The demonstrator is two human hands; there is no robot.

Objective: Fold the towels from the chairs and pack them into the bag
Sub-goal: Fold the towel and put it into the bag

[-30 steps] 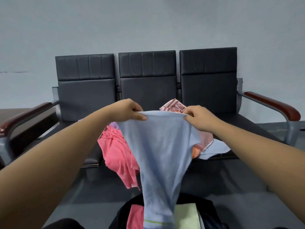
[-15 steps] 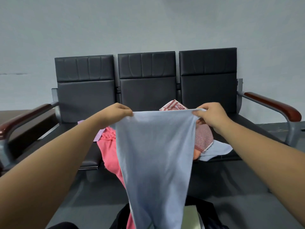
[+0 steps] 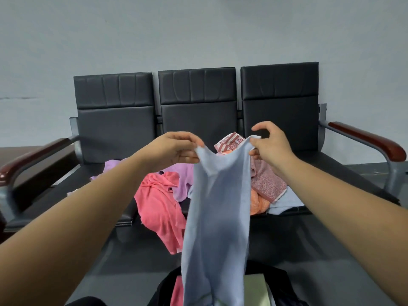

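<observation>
At left hand [image 3: 176,149]: pinches one top corner of blue towel [image 3: 217,206], holding it up to fold.
Between hands: top edge sags slack; the length hangs down to bag [image 3: 282,280] below.
At right hand [image 3: 272,145]: pinches other corner, forefinger lifted.
Behind hands: unfolded towels [image 3: 159,202] heaped on chairs [image 3: 198,120].

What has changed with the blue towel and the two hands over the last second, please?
The left hand and right hand moved back toward each other after stretching the blue towel taut, so its top edge now sags between them. Both still pinch the upper corners; the right hand's forefinger has lifted. The other towels on the chairs and the bag below stayed as they were.
</observation>
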